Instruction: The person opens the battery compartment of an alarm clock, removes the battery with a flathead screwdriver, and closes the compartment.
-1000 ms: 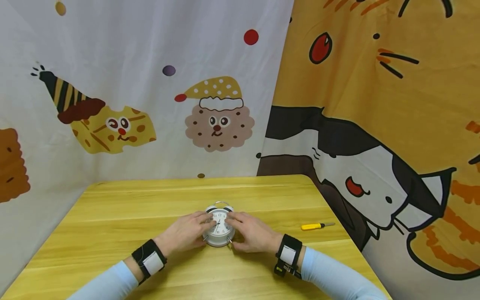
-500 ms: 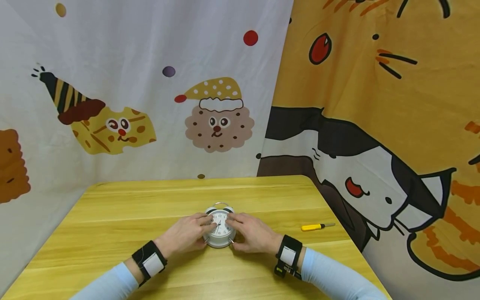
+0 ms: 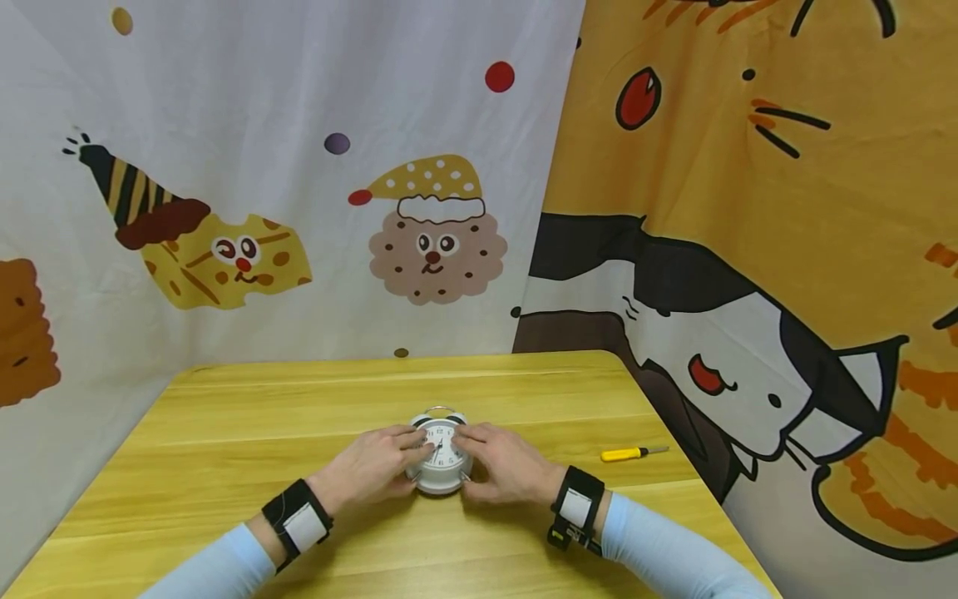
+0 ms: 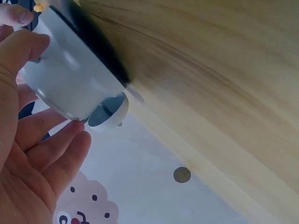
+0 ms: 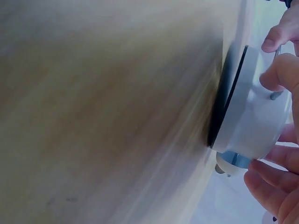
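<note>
A white twin-bell alarm clock (image 3: 441, 481) lies face up near the middle of the wooden table. My left hand (image 3: 367, 466) holds its left side, thumb by a short metal leg and fingertips over the dial's edge. From the other side my right hand (image 3: 511, 467) grips it the same way. In the left wrist view, the clock's white casing (image 4: 70, 70) slopes above the wood, its dark back facing down and one bell (image 4: 110, 113) showing. The right wrist view has the casing (image 5: 252, 112) close over the table, with the right thumb against its side.
A screwdriver (image 3: 624, 453) with a yellow handle lies on the table (image 3: 299, 399) to the right. Behind the table's far edge hangs a curtain (image 3: 262, 125) with cartoon prints. A black band (image 3: 298, 524) is strapped round each wrist.
Both hands keep their hold on the clock and stay almost in place. The clock shifts very slightly between them; the screwdriver has not moved.
</note>
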`<state>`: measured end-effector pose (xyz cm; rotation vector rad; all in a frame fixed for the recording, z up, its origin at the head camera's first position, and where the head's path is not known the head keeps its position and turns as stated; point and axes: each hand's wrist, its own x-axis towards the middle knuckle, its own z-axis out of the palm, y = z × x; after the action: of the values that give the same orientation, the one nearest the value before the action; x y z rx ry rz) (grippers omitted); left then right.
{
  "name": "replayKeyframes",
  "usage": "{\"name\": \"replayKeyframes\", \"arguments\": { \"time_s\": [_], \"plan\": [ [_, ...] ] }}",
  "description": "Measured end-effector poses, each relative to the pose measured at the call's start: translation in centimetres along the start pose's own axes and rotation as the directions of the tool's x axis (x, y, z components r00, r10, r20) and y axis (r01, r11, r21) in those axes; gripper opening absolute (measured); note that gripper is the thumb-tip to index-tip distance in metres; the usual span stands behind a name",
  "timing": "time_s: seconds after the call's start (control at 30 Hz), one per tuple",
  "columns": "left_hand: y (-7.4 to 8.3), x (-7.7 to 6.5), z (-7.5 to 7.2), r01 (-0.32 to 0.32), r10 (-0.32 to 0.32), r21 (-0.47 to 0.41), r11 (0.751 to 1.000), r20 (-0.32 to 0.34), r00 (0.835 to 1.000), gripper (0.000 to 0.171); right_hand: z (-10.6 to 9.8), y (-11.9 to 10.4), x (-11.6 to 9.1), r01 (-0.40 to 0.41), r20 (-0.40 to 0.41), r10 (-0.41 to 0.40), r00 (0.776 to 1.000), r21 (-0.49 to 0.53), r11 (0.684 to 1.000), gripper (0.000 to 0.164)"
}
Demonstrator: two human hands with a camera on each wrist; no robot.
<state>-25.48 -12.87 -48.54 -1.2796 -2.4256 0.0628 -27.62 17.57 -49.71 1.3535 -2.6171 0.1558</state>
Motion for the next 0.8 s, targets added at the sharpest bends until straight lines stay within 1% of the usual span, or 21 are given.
{"name": "replayKeyframes", "arguments": {
  "time_s": [0.13,0.3,0.43,0.53,0.63,0.8],
  "plan": [
    [-0.08,-0.04,-0.19,-0.002,0.002,-0.037,0.999,-0.005,1.0,0.057,-0.24,0.08,0.11,0.008,-0.025,-0.007,1.0,0.008,1.0,0.069],
    [-0.16,-0.25,-0.37,0.003,-0.004,-0.089,0.996,-0.019,1.0,0.057,-0.44,0.21,0.15,0.004,-0.037,-0.002,0.999,0.04,0.999,0.064],
    [-0.25,-0.37,-0.35,0.025,-0.028,-0.145,0.989,-0.022,0.999,0.058,-0.47,0.36,0.18,0.018,-0.066,-0.014,0.998,0.065,0.998,0.06],
    [-0.33,-0.45,-0.35,0.057,-0.061,-0.205,0.977,-0.017,0.998,0.06,-0.37,0.46,0.22,0.041,-0.093,-0.034,0.995,0.079,0.996,0.059],
    [-0.4,-0.5,-0.45,0.083,-0.092,-0.268,0.96,-0.02,0.996,0.061,-0.3,0.48,0.26,0.053,-0.115,-0.042,0.992,0.097,0.994,0.057],
    [-0.48,-0.53,-0.68,0.111,-0.127,-0.342,0.933,-0.026,0.992,0.06,-0.4,0.35,0.34,0.042,-0.127,-0.025,0.992,0.131,0.99,0.061]
  ]
}}
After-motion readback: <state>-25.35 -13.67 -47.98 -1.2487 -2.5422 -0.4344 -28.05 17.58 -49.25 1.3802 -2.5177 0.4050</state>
